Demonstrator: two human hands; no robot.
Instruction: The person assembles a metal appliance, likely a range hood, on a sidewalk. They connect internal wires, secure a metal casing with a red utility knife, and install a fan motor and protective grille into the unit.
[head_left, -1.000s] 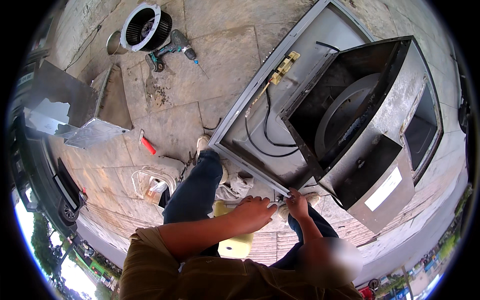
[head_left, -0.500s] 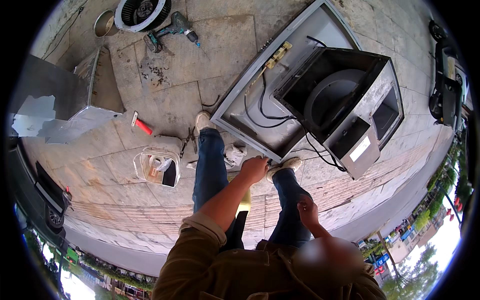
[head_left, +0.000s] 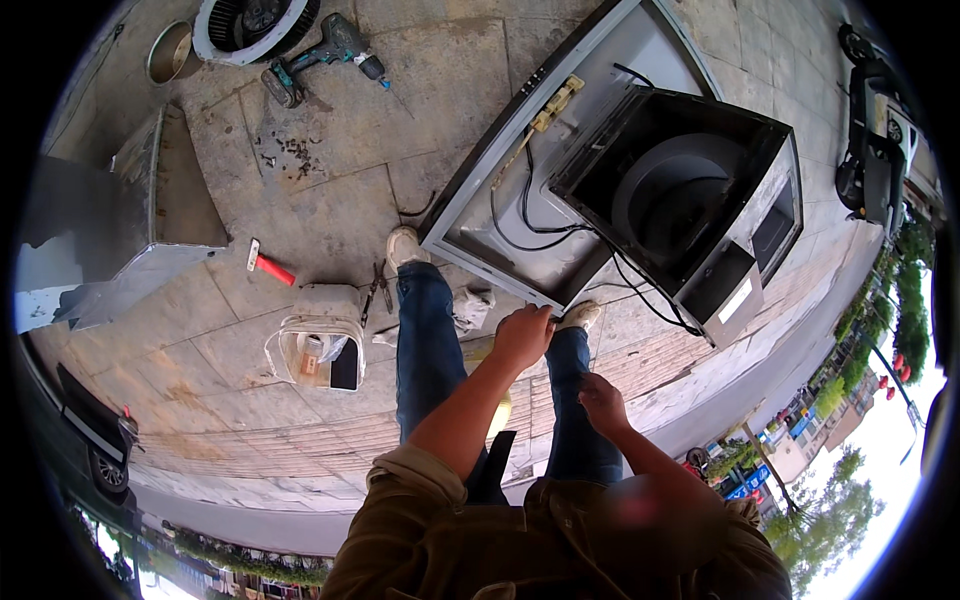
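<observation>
A grey metal range hood point(head_left: 505, 262) lies on the paving with its inside facing up. On it stands a dark fan housing point(head_left: 775, 125) with a round opening, and black cables point(head_left: 545, 229) run beside it. My left hand point(head_left: 525, 336) is closed at the hood's near corner, between my feet; whatever its fingers hold is hidden. Beside my right knee, my right hand point(head_left: 603, 404) is closed in a loose fist, apart from the hood. I cannot see what, if anything, is in it. A pale cloth glove point(head_left: 472, 308) lies near my left foot.
Pliers point(head_left: 374, 290), a white bucket point(head_left: 290, 365) of small things and a red-handled hammer point(head_left: 274, 269) lie to the left. Farther off are a cordless drill point(head_left: 342, 42), loose screws point(head_left: 295, 152), a fan wheel point(head_left: 212, 42) and a sheet-metal box point(head_left: 190, 205). A scooter point(head_left: 868, 165) stands far right.
My left hand has shifted slightly right and stays by the hood's corner. My right hand has moved a little left and remains closed. The view has tilted slightly.
</observation>
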